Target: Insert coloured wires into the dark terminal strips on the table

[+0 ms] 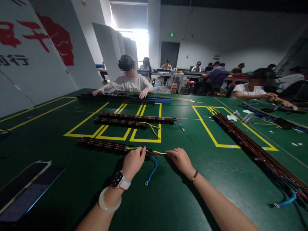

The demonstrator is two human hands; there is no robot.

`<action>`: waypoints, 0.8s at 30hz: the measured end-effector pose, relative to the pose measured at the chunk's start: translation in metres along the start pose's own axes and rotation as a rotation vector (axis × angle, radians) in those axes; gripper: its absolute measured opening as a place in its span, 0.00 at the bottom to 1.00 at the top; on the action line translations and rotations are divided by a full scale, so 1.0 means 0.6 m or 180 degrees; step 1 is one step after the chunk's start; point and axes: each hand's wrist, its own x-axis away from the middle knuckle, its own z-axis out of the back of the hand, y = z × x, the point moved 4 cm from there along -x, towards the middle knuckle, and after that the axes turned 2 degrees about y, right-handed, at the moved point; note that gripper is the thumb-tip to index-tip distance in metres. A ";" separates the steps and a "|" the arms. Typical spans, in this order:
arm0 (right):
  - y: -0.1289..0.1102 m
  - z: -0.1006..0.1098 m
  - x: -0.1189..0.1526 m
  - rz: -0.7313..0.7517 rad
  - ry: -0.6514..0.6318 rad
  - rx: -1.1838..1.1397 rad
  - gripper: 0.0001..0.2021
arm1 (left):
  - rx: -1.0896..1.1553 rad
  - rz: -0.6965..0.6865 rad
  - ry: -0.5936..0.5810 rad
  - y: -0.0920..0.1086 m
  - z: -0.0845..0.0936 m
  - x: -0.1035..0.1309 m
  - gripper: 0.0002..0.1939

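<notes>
A dark slotted strip with wires (103, 144) lies on the green table before me. My left hand (134, 161) is closed at its right end, fingers pressed together by the wires; what they pinch is too small to make out. My right hand (180, 160) pinches the end of a yellow wire (157, 152) that runs out of the strip to the right. A blue wire (154, 171) with a ring terminal hangs down onto the table between my hands.
Two similar strips (134, 118) lie beyond, inside yellow tape outlines. A long wired strip (255, 147) crosses the right side. Phone-like devices (31, 192) lie at left. A person (132, 81) handles strips at the far edge; another person (250, 91) sits at right.
</notes>
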 end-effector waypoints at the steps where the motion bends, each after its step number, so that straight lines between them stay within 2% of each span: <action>1: 0.000 0.000 0.000 -0.0005 -0.0005 -0.0007 0.11 | -0.0029 0.0102 0.0069 -0.002 0.003 0.000 0.22; 5: 0.000 -0.001 -0.001 0.0008 -0.0042 -0.0051 0.11 | 0.0298 0.0141 0.0302 -0.004 0.003 -0.002 0.23; 9: -0.001 -0.003 -0.001 0.0044 -0.0073 -0.0117 0.11 | 0.1014 -0.0058 0.0259 -0.001 -0.009 -0.002 0.23; 11: -0.002 -0.003 0.000 0.0060 -0.0086 -0.0150 0.11 | 0.1152 -0.0207 0.0262 0.006 -0.014 0.003 0.22; 17: -0.002 -0.004 0.000 0.0063 -0.0077 -0.0241 0.12 | 0.0577 -0.0961 0.0058 0.042 -0.029 0.026 0.18; 24: -0.007 0.005 -0.002 -0.0064 -0.0181 -0.0190 0.13 | 0.0139 -0.1175 -0.0142 0.055 -0.040 0.034 0.20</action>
